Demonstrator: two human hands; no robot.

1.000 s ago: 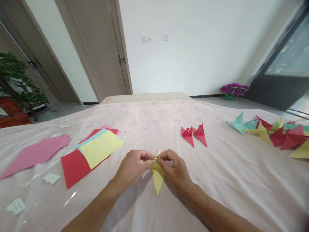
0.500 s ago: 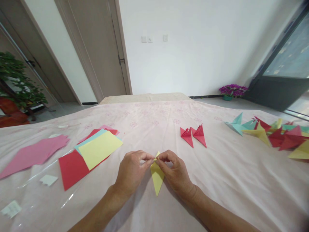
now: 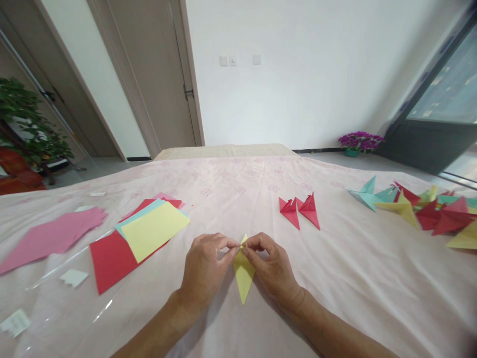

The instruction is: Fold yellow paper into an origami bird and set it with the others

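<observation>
A folded piece of yellow paper, long and diamond-shaped, lies on the cloth with one point toward me. My left hand pinches its upper part from the left, thumb and forefinger together. From the right, my right hand pinches the same spot, so the fingertips of both hands nearly meet. The small fold under the fingertips is mostly hidden. Beyond my right hand, two red folded paper cranes rest side by side, their wings closed.
To the left lie a stack of yellow, blue and red paper sheets and a pile of pink paper. Several finished paper cranes in mixed colours crowd the right side. A pale flowered tablecloth covers the table.
Both hands stay at the yellow paper with hardly any movement. The fingertips shift very slightly, and the whole view moves a little.
</observation>
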